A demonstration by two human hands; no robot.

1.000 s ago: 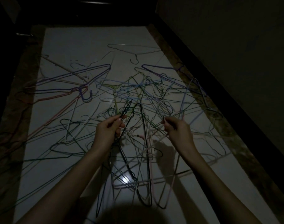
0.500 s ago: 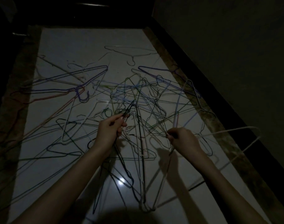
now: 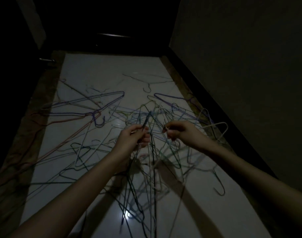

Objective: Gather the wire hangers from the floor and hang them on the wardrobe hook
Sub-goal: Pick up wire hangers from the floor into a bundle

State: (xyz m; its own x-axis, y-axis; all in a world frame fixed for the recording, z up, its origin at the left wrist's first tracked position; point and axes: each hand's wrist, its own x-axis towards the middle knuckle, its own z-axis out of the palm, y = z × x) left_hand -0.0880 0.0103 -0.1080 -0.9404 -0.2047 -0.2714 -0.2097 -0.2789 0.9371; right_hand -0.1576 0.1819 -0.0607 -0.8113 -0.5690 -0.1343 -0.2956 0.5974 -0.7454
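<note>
From the head view, in very dim light, a tangle of thin coloured wire hangers lies spread across the pale glossy floor tile, reaching from the dark brown border strip on the left to the black skirting along the right wall.

The left hand is raised above the pile, its fingers curled round the necks of a bunch of dark wire hangers that hang down from it in a blurred fan toward the bottom of the frame (how many it holds cannot be told).

The right hand is level with it and just beside it, thumb and fingers pinching the end of a pale white wire hanger, whose triangular frame sticks out to the right over the floor's edge.

On the floor, a purple wire hanger lies to the left of the hands with its hook turned toward them. A thin grey wire hanger lies apart, farther up the tile. A green hook-ended hanger rests near the right forearm.

A small bright reflection shows on the tile near the bottom. The far end is black, with only a faint metal handle visible on the left.
</note>
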